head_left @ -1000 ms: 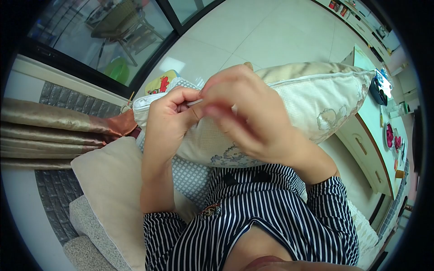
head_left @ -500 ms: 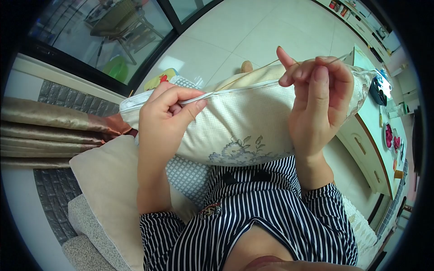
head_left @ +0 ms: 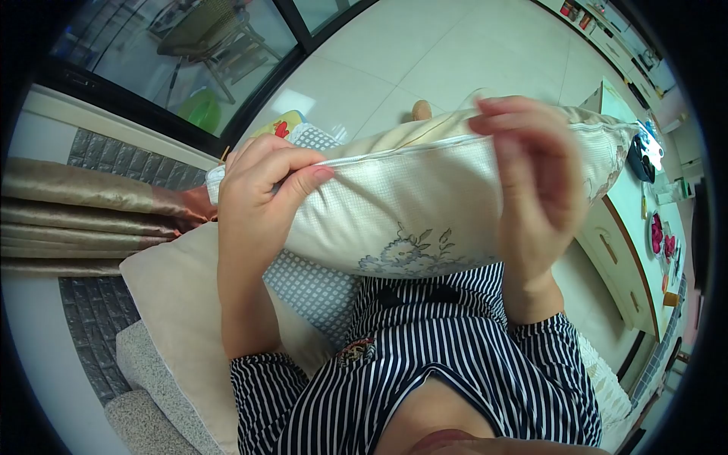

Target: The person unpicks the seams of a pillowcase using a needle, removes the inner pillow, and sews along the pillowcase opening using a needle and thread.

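Note:
A cream cushion (head_left: 425, 205) with a grey-blue flower print lies across my lap, its zipped edge (head_left: 402, 152) facing up and away. My left hand (head_left: 262, 178) pinches that edge near the cushion's left end, thumb on the near side. Along the top, just behind the zip, runs a thin tan thread (head_left: 434, 132). Over the right part of the edge is my right hand (head_left: 538, 178), raised with its fingers bent. Motion blurs those fingers, so whether they hold the thread is unclear.
To the right stands a white drawer cabinet (head_left: 618, 262) with small items on its top. A beige cushion (head_left: 178, 296) lies at my left, beside a tied curtain (head_left: 98, 216). The sliding glass door (head_left: 189, 68) is at upper left, tiled floor (head_left: 447, 57) ahead.
My right hand has moved slightly, its fingers now blurred and the raised forefinger lowered. The thread, stretched toward that hand before, now lies closer to the cushion. My left hand has shifted slightly left.

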Demonstrator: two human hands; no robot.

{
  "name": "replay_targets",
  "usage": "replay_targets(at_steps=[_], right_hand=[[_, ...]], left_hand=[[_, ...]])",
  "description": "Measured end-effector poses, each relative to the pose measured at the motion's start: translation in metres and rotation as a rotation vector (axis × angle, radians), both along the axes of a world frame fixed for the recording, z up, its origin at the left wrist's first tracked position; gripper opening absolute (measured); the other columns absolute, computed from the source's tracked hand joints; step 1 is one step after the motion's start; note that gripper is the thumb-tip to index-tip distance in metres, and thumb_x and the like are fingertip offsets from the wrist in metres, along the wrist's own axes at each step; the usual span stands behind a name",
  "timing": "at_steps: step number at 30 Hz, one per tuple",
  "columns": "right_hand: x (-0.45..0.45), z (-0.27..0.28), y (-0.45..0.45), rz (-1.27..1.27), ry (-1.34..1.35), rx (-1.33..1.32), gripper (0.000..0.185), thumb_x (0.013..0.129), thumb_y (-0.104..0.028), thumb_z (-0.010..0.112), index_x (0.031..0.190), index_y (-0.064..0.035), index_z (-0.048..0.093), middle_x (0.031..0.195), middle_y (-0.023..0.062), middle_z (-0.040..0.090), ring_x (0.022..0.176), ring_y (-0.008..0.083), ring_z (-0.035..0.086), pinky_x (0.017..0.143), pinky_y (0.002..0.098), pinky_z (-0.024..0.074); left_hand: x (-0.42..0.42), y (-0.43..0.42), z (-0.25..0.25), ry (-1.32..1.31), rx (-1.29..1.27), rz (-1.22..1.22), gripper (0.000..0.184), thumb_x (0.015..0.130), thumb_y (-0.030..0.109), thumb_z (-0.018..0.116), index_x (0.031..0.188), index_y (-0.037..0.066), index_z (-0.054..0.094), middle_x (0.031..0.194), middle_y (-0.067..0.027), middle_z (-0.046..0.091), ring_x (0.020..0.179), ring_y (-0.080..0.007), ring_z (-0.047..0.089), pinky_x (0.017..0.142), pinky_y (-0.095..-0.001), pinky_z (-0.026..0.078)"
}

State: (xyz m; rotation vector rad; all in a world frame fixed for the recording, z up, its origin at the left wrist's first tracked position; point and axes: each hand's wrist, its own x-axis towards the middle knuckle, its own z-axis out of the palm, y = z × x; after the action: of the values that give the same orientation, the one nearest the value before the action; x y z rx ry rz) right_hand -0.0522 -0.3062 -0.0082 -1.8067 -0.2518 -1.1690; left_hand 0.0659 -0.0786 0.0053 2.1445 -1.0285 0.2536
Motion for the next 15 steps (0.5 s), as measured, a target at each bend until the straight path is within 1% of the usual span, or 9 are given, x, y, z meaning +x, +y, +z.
replay_targets(at_steps=[2,3,4,6,7,9,12,14,15], right_hand=[[-0.001,0.002,0.015,-0.04,0.169,-0.219,0.02,0.089,0.005,0.066,0.109,0.0,0.066,0.098,0.0099,0.063,0.086,0.0222,0.064,0.077,0.0315,0.0539],[0.001,0.0,0.024,-0.021,0.241,-0.237,0.023,0.086,0.006,0.069,0.108,-0.001,0.069,0.095,0.0091,0.061,0.082,0.0207,0.061,0.07,0.0295,0.0518],[0.003,-0.004,0.029,-0.021,0.242,-0.237,0.023,0.086,0.006,0.069,0.108,-0.001,0.069,0.095,0.0091,0.061,0.082,0.0207,0.061,0.07,0.0295,0.0518],[0.007,-0.011,0.036,-0.077,0.314,-0.309,0.023,0.081,0.003,0.073,0.103,-0.0035,0.072,0.09,0.0087,0.06,0.077,0.0199,0.058,0.063,0.0304,0.0484],[0.008,-0.012,0.036,-0.075,0.314,-0.31,0.023,0.081,0.003,0.073,0.103,-0.0035,0.072,0.09,0.0087,0.06,0.077,0.0199,0.058,0.063,0.0304,0.0484],[0.011,-0.012,0.034,-0.124,0.279,-0.412,0.026,0.076,0.003,0.075,0.101,-0.0047,0.074,0.086,0.0068,0.058,0.074,0.0202,0.058,0.061,0.0305,0.0491],[0.013,-0.012,0.036,-0.153,0.284,-0.444,0.028,0.073,0.002,0.075,0.1,-0.0054,0.075,0.084,0.0066,0.059,0.074,0.0204,0.059,0.061,0.0307,0.0498],[0.013,-0.01,0.036,-0.162,0.294,-0.466,0.028,0.073,0.002,0.075,0.1,-0.0062,0.075,0.084,0.0066,0.059,0.075,0.0204,0.059,0.061,0.0307,0.05],[0.013,-0.01,0.036,-0.17,0.304,-0.486,0.027,0.073,0.002,0.075,0.099,-0.0069,0.075,0.084,0.0066,0.059,0.075,0.0203,0.059,0.061,0.0307,0.0503]], left_hand=[[-0.003,-0.001,0.002,0.191,-0.101,0.001,0.016,0.081,0.015,0.078,0.087,0.001,0.072,0.08,-0.0043,0.063,0.078,-0.0195,0.058,0.076,-0.0323,0.043],[-0.003,-0.001,0.002,0.191,-0.101,0.001,0.016,0.081,0.015,0.078,0.087,0.001,0.072,0.08,-0.0043,0.063,0.078,-0.0195,0.058,0.076,-0.0323,0.043],[-0.002,0.0,0.002,0.181,-0.084,-0.004,0.015,0.082,0.014,0.077,0.087,0.001,0.072,0.079,-0.0044,0.063,0.078,-0.0187,0.058,0.075,-0.0318,0.043],[-0.002,0.001,0.002,0.171,-0.066,-0.007,0.014,0.083,0.013,0.076,0.087,0.001,0.072,0.079,-0.0046,0.062,0.077,-0.0179,0.058,0.074,-0.0313,0.043],[-0.002,0.001,0.003,0.198,-0.066,-0.008,0.013,0.084,0.013,0.075,0.087,0.001,0.072,0.079,-0.0043,0.062,0.077,-0.0182,0.057,0.075,-0.0314,0.044],[-0.003,0.001,0.004,0.227,-0.066,-0.009,0.012,0.084,0.013,0.074,0.087,0.001,0.071,0.08,-0.004,0.062,0.077,-0.0185,0.057,0.076,-0.0315,0.044],[-0.004,0.001,0.005,0.274,-0.039,0.017,0.013,0.085,0.014,0.074,0.087,0.002,0.071,0.08,-0.0039,0.062,0.079,-0.019,0.057,0.079,-0.0321,0.043],[-0.003,0.001,0.003,0.253,-0.027,0.029,0.013,0.084,0.016,0.074,0.087,0.004,0.072,0.08,-0.0034,0.062,0.08,-0.0194,0.057,0.083,-0.0326,0.042],[-0.002,0.001,0.003,0.254,-0.028,0.028,0.013,0.084,0.016,0.074,0.087,0.004,0.072,0.08,-0.0034,0.062,0.08,-0.0194,0.057,0.083,-0.0326,0.042]])
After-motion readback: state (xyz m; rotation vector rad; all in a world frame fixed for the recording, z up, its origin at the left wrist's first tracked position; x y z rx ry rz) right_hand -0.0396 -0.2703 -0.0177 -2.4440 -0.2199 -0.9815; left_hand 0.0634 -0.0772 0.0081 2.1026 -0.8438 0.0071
